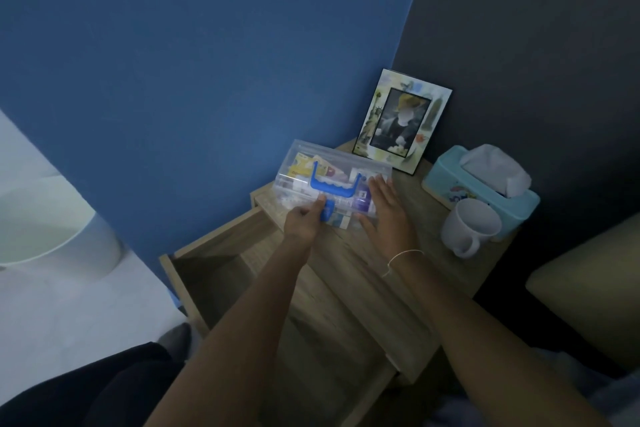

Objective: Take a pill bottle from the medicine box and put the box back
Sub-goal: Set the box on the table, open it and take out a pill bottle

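Note:
A clear plastic medicine box (304, 163) with a blue handle and a blue front latch sits on top of the wooden nightstand (433, 218), against the blue wall. Packets and small boxes show through its lid; I cannot pick out a pill bottle inside. My left hand (304, 220) is at the box's front, thumb and fingers pinched on the blue latch. My right hand (386, 208) lies flat with fingers spread against the box's right end, bracing it.
The nightstand's drawer (221, 267) is pulled open below my arms. A photo frame (401, 118) leans at the back, a teal tissue box (485, 191) and a white mug (469, 227) stand to the right. A cushion edge lies further right.

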Motion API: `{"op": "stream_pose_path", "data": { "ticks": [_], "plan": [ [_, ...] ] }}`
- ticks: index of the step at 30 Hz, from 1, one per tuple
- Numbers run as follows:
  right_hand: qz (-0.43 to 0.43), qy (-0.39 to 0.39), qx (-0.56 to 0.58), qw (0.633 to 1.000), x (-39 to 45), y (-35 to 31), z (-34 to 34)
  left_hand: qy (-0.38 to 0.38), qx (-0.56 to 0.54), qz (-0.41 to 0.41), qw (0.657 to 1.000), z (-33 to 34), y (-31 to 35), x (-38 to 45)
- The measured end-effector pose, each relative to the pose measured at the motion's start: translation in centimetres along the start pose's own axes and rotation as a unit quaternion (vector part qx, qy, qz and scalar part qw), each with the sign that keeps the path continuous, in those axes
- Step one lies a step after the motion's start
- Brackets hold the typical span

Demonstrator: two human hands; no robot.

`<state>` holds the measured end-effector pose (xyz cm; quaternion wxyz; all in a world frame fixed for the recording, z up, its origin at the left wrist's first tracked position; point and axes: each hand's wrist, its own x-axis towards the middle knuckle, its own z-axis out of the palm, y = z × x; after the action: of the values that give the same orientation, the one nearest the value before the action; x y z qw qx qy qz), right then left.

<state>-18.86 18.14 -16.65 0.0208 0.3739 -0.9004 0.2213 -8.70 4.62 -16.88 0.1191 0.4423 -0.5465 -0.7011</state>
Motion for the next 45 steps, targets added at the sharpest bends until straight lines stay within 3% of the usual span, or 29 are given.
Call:
{"op": "stream_pose_path", "data": {
  "ticks": [9,15,18,21,23,26,30,33,36,40,45],
  "plan": [
    [0.0,0.003,0.042,0.999,-0.6,-0.4,-0.3,-0.045,0.05,0.01,0.998,-2.3,0.0,-0.1],
    [0.004,0.011,0.061,0.998,-0.4,-0.7,-0.6,-0.056,0.073,0.077,0.993,-3.7,-0.2,-0.6],
    [0.02,0.023,0.077,0.997,-0.7,-1.1,-0.4,0.043,0.149,0.124,0.98,-3.6,0.1,-0.9],
    [0.111,0.066,0.134,0.983,-1.9,-1.7,0.4,0.157,0.147,0.195,0.957,-3.6,0.4,-1.2],
    [0.17,0.075,0.207,0.96,-2.8,-2.2,0.9,0.149,0.167,0.226,0.948,-3.9,0.7,-1.1],
    [0.174,0.081,0.252,0.949,-3.4,-2.7,1.3,0.106,0.193,0.265,0.939,-3.9,1.3,-0.9],
    [0.168,0.146,0.319,0.921,-1.9,-3.2,0.1,0.159,0.167,0.311,0.922,-3.3,2.6,-0.7],
    [0.175,0.228,0.395,0.873,0.6,-3.0,-1.4,0.091,0.094,0.34,0.931,-2.9,5.1,0.4],
    [0.185,0.261,0.417,0.851,3.1,-2.3,-2.2,0.038,0.121,0.356,0.926,-2.7,8.0,2.8],
    [0.17,0.206,0.428,0.864,4.8,-1.3,-1.6,0.053,0.204,0.319,0.924,-3.5,9.0,5.7],
    [0.184,0.146,0.387,0.892,6.8,-1.0,-0.4,-0.046,0.274,0.228,0.933,-3.9,8.9,8.5]
  ]
}}
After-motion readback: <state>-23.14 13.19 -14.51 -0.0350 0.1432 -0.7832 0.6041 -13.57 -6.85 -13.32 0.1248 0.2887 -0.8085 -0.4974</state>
